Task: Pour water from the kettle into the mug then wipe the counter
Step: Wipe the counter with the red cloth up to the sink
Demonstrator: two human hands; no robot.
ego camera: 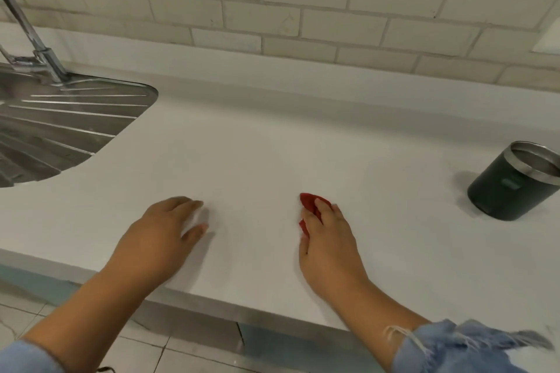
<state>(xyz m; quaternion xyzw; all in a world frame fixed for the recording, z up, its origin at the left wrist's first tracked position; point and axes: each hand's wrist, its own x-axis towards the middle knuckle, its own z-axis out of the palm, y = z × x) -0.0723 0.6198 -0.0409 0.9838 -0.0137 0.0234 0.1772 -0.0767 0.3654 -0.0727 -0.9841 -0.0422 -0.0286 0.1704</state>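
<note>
The right hand (328, 239) lies palm down on the desk (257, 154), fingers curled over a small red cloth (309, 203) and pinning it to the surface; only its far and inner edges show past the fingers. The left hand (163, 236) rests just to the left, apart from the cloth, with fingers loosely spread and nothing in it; its fingertips are blurred, so whether they press the desk I cannot tell.

The cloth looks soft, thin and light, bunched up small enough to hide under one palm. It should slide easily over the smooth white surface, and a flat palm with fingers over its leading edge seems the right hold, since a pinch at one corner would let it trail and fold.

Well to the right stands the mug (512, 185), dark with a bare metal rim, upright and handleless from this side. Whether it holds water cannot be seen. It looks stiff and fairly heavy, with a slick wall, best taken around the body. The kettle is not in view. At far left lie the steel sink (60, 127) drainer and the tap (36, 45), with tiles behind.

The wiping step seems to be in hand.
</note>
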